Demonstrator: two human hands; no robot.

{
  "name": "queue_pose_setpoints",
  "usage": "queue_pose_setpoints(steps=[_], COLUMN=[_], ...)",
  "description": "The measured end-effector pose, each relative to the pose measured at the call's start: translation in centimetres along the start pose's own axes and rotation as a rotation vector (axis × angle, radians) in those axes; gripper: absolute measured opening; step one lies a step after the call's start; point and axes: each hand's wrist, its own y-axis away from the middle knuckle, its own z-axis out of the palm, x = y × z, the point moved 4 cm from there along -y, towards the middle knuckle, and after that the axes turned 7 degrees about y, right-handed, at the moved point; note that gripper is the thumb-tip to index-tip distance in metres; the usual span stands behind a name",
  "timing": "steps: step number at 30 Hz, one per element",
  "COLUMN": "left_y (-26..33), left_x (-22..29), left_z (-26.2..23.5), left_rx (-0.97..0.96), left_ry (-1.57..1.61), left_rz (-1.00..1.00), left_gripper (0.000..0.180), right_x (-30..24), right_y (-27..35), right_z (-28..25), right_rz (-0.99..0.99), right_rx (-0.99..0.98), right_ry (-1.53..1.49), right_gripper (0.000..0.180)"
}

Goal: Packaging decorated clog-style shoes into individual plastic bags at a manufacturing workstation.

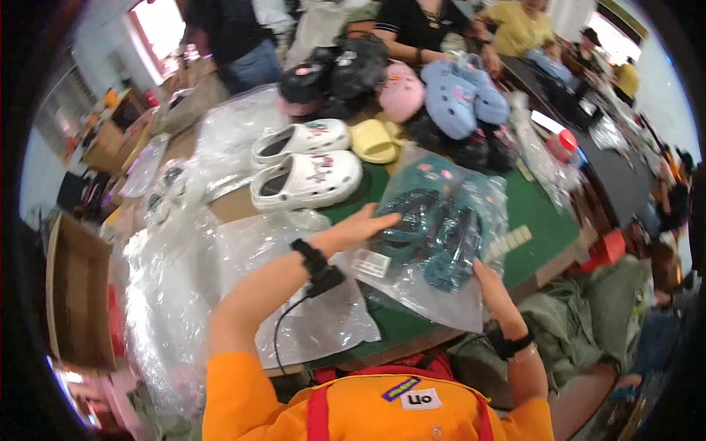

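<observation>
A clear plastic bag (460, 303) holds a pair of dark teal clogs (430, 220), with a white label (371, 263) near its left edge. My left hand (358, 228) grips the bag's left side, its thumb lying over the plastic and the other fingers partly hidden. At the lower right edge, my right hand (494, 290) holds the bag, most of its fingers beneath it. Just beyond my left hand, a white decorated clog (312, 180) and its mate (305, 140) stand on the table.
Yellow slides (375, 141), blue clogs (450, 99), a pink clog (401, 92) and black clogs (359, 66) pile up at the back. Loose clear bags (173, 272) cover the left of the green tabletop (548, 231). A cardboard box (81, 290) stands far left. Co-workers sit across.
</observation>
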Motion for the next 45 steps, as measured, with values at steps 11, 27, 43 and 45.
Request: queue_pose_setpoints(steps=[11,27,43,45], left_y=[-0.1,5.3,12.0,13.4], left_x=[-0.5,3.2,-0.2,0.4], left_z=[1.1,0.7,-1.7,-1.9], left_rx=[-0.155,-0.042,0.158,0.158], left_ry=[0.309,0.473,0.881,0.988], left_rz=[-0.087,0.214,-0.014,0.011], left_gripper=[0.056,0.087,0.033,0.035], right_x=[-0.7,-0.2,-5.5,-7.2], right_y=[1.2,2.7,9.5,9.7], right_z=[1.2,4.4,5.9,6.9], right_rz=[-0.050,-0.107,-0.287,-0.335], right_rx=[0.057,0.206,-0.168,-0.300], right_ry=[0.270,-0.157,-0.229,-0.370], right_gripper=[0.058,0.072,0.075,0.076])
